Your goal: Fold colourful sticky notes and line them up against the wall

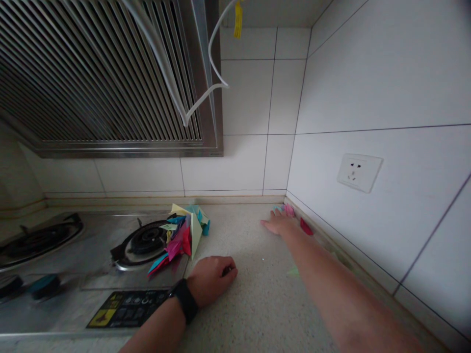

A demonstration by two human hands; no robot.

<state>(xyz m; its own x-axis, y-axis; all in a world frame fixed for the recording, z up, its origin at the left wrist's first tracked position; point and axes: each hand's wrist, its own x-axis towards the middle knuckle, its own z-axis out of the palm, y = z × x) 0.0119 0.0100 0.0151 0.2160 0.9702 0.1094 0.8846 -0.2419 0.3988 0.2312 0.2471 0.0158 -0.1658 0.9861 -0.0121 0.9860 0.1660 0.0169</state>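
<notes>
My right hand (280,223) stretches to the far right corner of the counter, fingers spread and lying over or against small pink paper pieces (289,210) and a light-blue paper piece (276,208). How far the fingertips touch them is hidden. Just right of that wrist lies a red paper piece (305,227) by the wall. My left hand (211,279), with a black band on its wrist, rests curled in a loose fist on the counter; nothing shows in it. Beyond it, a heap of colourful folded paper (184,233) sits partly on the stove edge.
A steel gas stove (95,245) with black burners fills the left side. Above it hangs a slatted range hood (204,149), with a white cable (172,93) dangling in front. A wall socket (359,172) is on the right tiled wall. Speckled countertop (253,294) lies between.
</notes>
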